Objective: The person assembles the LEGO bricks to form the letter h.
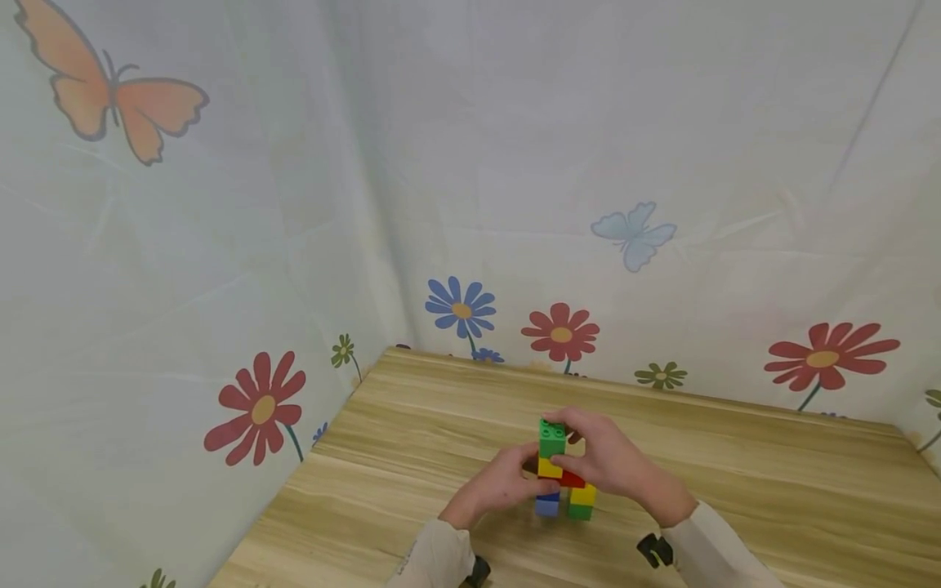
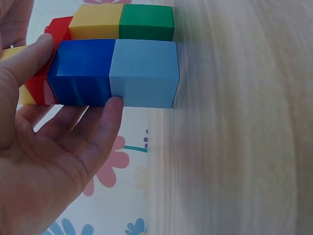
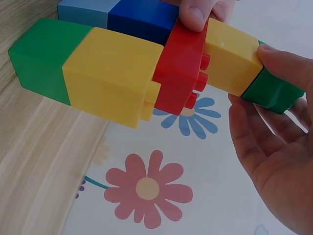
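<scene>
A toy-brick structure stands on the table on two legs. One leg has a light blue brick (image 2: 146, 73) under a dark blue brick (image 2: 80, 73). The other has a green brick (image 3: 41, 63) under a yellow brick (image 3: 107, 73). Across both lies a red brick (image 3: 178, 68) with several bare studs. Above its left end sit a second yellow brick (image 3: 230, 58) and, topmost, a second green brick (image 1: 552, 443). My left hand (image 1: 503, 478) grips the red brick, its thumb in front. With thumb and fingers, my right hand (image 1: 610, 457) holds the top green brick.
The wood-grain table (image 1: 735, 482) reaches back to a pale curtain (image 1: 515, 163) printed with flowers and butterflies, which also runs along the left side. Black straps (image 1: 654, 550) show near the sleeves.
</scene>
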Motion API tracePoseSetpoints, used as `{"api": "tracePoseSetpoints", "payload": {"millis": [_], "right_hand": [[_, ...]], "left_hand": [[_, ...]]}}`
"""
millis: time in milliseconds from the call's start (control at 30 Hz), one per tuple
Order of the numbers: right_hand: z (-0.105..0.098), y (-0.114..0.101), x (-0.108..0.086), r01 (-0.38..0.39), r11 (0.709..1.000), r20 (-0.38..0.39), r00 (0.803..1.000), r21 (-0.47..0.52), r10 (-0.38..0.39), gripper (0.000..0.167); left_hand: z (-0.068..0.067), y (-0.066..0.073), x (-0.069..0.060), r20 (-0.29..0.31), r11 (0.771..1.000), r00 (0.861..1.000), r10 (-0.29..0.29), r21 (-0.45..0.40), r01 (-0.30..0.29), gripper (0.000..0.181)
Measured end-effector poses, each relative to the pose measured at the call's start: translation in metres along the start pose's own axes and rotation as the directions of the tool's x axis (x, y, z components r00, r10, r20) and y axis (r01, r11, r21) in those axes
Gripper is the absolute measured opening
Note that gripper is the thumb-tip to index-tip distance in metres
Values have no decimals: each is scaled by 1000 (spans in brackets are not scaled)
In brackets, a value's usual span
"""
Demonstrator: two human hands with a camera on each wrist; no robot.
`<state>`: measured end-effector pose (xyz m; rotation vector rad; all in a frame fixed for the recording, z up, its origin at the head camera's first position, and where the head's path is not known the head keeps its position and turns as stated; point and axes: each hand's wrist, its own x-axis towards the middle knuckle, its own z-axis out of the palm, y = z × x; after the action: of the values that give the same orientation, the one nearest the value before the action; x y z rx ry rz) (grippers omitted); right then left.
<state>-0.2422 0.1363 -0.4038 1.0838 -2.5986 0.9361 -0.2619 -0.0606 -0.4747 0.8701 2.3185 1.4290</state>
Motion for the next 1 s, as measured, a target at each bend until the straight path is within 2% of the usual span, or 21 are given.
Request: {"api": "tracePoseSetpoints", "payload": {"millis": [733, 1000], "right_hand": [[0, -1, 0, -26, 1000, -1, 1000, -12, 26, 51], [0, -2, 0, -10, 1000, -7, 1000, -7, 10, 49]], "left_hand": [[1, 0, 1, 0, 1000, 1000, 9, 9, -9, 33], [2, -2, 0, -15, 1000, 1000, 9, 30, -8, 30]]}}
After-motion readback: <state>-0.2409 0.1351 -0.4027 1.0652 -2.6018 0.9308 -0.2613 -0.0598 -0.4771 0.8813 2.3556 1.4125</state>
